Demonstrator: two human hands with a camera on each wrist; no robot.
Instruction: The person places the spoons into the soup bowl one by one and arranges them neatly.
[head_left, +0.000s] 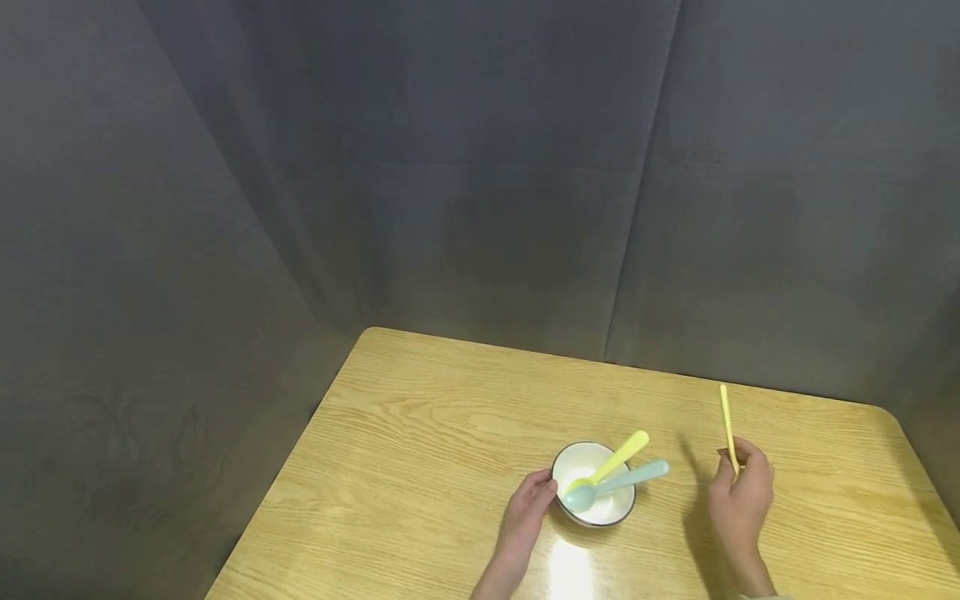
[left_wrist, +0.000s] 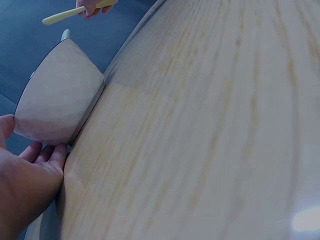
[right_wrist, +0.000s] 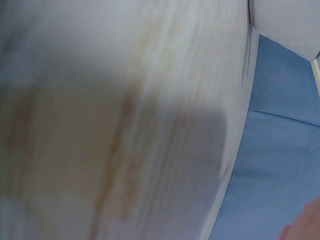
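Observation:
A white bowl (head_left: 581, 457) with a dark rim stands on the wooden table. Inside it lean a yellow spoon (head_left: 628, 448) and a light blue spoon (head_left: 633, 476), their handles over the rim to the right. My left hand (head_left: 525, 517) holds the bowl's left side; the left wrist view shows the thumb at the rim and fingers low against the wall. To the right, my right hand (head_left: 742, 493) pinches a slim yellow utensil (head_left: 726, 412), raised above the table with its rounded handle end up. Its lower end is hidden by the fingers.
The light wooden table (head_left: 420, 417) has rounded back corners. Dark grey curtains (head_left: 487, 208) hang behind it and on the left. In the right wrist view, blurred table surface fills most of the picture, with part of the bowl (right_wrist: 290, 25) at the top right.

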